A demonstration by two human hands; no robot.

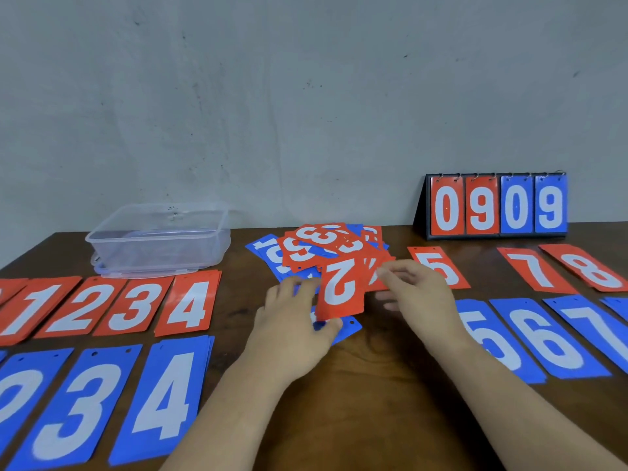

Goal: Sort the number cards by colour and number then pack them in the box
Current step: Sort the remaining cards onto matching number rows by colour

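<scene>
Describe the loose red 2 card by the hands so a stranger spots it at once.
On the brown table, find the jumbled card pile in the middle. The red 2 card lies on its near edge, between the left hand and the right hand. Unlike the red 2 stack in the tidy left row, it sits askew over other cards.

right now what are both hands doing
left hand: holds the red card with a white 2
right hand: at the heap of mixed red and blue cards, blurred, cannot tell

Brown wooden table point(373, 385) (glossy) against grey wall point(306, 96).
</scene>
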